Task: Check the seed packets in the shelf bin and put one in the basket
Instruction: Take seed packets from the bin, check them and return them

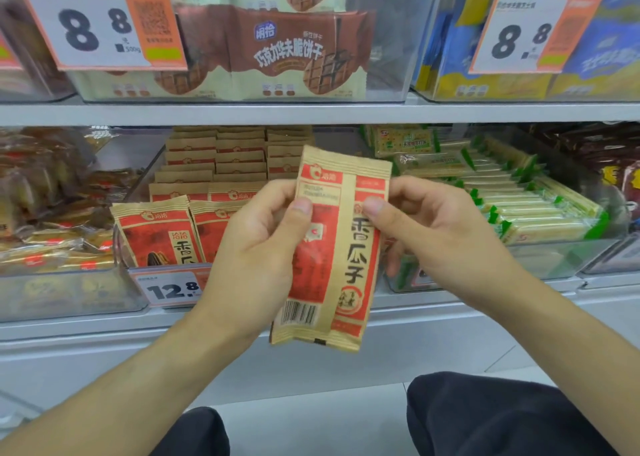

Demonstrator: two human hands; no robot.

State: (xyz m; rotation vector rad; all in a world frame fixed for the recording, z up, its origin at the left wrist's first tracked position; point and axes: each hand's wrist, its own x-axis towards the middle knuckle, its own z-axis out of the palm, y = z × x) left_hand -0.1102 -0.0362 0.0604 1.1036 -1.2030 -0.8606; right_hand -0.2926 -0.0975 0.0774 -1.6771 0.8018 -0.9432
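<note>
A tan and red seed packet [341,275] is held upright in front of the shelf, its back with a barcode toward me. My left hand [256,248] grips its left edge, thumb on the face. My right hand [433,227] pinches its right edge near the top. Behind them a clear shelf bin [121,248] holds several more of the same seed packets [159,237] standing in rows. No basket is in view.
A 12.8 price tag [169,287] hangs on the bin's front. Green and cream snack bars [519,206] fill the bin to the right, brown wrapped snacks [45,206] the bin to the left. An upper shelf [311,111] carries biscuit packs. My knees show at the bottom.
</note>
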